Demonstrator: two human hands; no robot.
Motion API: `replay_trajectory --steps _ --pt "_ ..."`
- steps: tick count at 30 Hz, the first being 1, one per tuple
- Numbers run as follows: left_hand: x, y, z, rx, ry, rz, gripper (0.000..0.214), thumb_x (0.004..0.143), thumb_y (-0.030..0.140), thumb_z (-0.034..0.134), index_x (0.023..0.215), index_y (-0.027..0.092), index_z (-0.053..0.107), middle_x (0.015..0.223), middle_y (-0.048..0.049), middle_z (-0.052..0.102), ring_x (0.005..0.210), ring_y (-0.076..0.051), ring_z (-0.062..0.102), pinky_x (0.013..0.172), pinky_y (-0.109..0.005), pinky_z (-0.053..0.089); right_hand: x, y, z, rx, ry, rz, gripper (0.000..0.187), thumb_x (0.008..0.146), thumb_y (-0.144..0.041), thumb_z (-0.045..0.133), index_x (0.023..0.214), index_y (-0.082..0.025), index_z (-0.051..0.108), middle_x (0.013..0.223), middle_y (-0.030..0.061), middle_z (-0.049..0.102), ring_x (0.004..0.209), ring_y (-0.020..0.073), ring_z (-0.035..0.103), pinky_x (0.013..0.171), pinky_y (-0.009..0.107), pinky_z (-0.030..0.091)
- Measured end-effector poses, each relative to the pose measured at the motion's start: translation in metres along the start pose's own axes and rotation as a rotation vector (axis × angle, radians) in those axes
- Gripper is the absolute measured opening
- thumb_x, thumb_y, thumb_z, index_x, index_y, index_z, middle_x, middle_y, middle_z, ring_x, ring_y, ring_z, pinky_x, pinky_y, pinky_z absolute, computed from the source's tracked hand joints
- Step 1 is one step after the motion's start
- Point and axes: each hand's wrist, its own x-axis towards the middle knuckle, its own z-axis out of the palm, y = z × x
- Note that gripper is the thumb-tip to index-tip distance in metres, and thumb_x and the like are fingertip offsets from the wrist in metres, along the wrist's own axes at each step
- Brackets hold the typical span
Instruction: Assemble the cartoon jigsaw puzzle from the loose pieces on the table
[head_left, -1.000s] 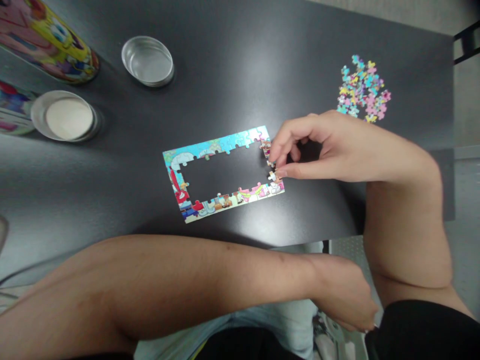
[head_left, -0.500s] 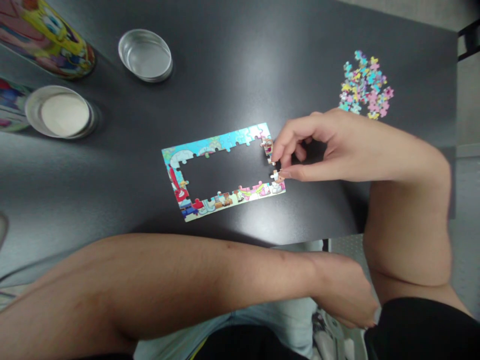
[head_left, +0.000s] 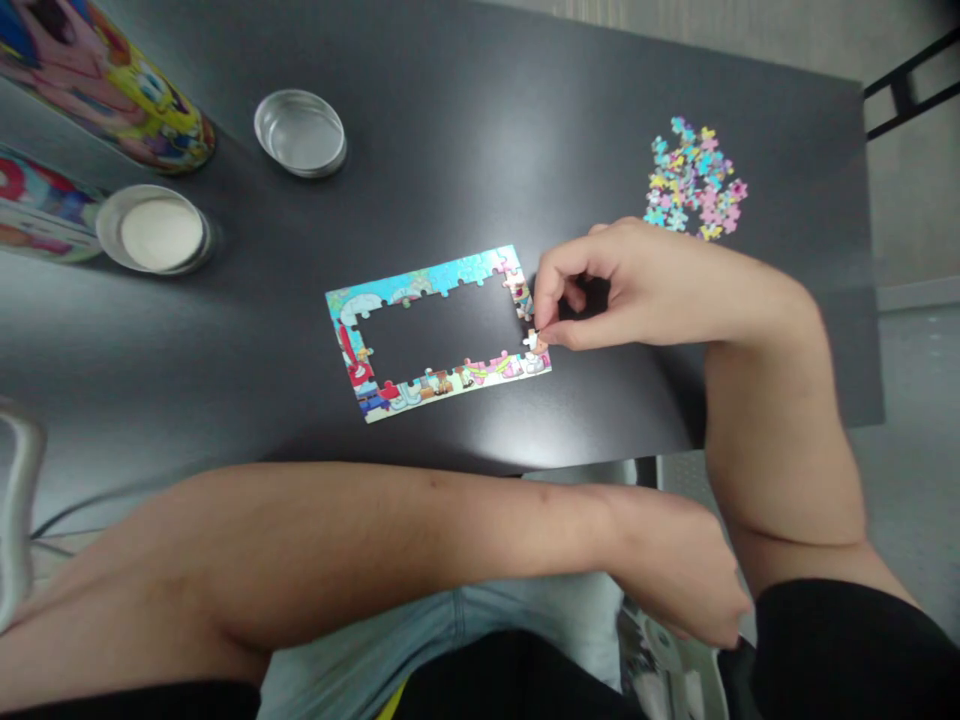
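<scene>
A jigsaw border frame, blue along the top and pink along the bottom, lies on the dark table. My right hand reaches across and pinches a small puzzle piece at the frame's right edge, thumb and fingers closed on it. My left hand hangs below the table's front edge near my lap, fingers curled; what it holds, if anything, is hidden. My left forearm crosses the lower part of the view.
A heap of loose puzzle pieces lies at the far right of the table. Two round metal lids and two cartoon-printed tins sit at the far left. The table edge runs just behind my left forearm.
My right hand's pinch shifted slightly down along the frame's right edge with the piece. The view moved a little; the left arm stayed put.
</scene>
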Motion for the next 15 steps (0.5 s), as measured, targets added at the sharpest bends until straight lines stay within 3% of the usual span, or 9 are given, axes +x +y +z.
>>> replay_trajectory --steps 2,4,6,10,15 --pt "-0.006 0.000 -0.007 -0.005 0.007 -0.051 0.052 0.113 0.054 0.072 0.071 0.030 0.053 0.054 0.0054 0.028 0.039 -0.018 0.018 0.048 -0.032 0.026 0.001 0.002 0.000 -0.004 -0.007 -0.019 0.012 0.098 -0.033 0.102 0.097 -0.029 0.091 0.082 -0.0034 0.081 0.079 0.0188 0.067 0.075 0.038 0.049" --pt "-0.018 -0.008 -0.018 -0.018 0.000 -0.253 0.039 0.111 0.049 0.072 0.076 0.033 0.068 0.061 0.0008 0.052 0.046 -0.022 0.047 0.050 -0.034 0.032 0.003 0.004 0.000 -0.019 -0.034 -0.055 0.009 0.099 -0.031 0.097 0.099 -0.028 0.088 0.084 -0.0040 0.082 0.078 0.0172 0.066 0.074 0.035 0.048" --pt "-0.041 -0.026 -0.034 -0.040 0.017 -0.454 0.028 0.109 0.048 0.075 0.084 0.036 0.078 0.067 -0.0018 0.063 0.056 -0.025 0.063 0.051 -0.035 0.037 0.004 0.007 0.001 -0.046 -0.044 -0.081 0.006 0.100 -0.029 0.091 0.100 -0.025 0.086 0.086 -0.0037 0.082 0.078 0.0166 0.066 0.075 0.034 0.047" --pt "-0.110 -0.089 -0.079 -0.097 0.113 -0.643 0.020 0.108 0.050 0.076 0.095 0.039 0.087 0.070 -0.0038 0.070 0.071 -0.030 0.074 0.057 -0.040 0.045 0.006 0.012 0.002 -0.116 0.011 -0.138 0.003 0.096 -0.021 0.081 0.099 -0.022 0.081 0.092 0.0000 0.084 0.088 0.0210 0.070 0.081 0.036 0.049" --pt "-0.191 -0.166 -0.127 -0.110 0.305 -0.932 0.028 0.110 0.051 0.067 0.102 0.035 0.088 0.073 -0.0043 0.073 0.078 -0.030 0.071 0.070 -0.048 0.047 0.008 0.009 0.002 -0.014 -0.014 -0.086 0.009 0.094 -0.024 0.084 0.102 -0.026 0.080 0.095 -0.0004 0.087 0.085 0.0204 0.072 0.081 0.037 0.054"
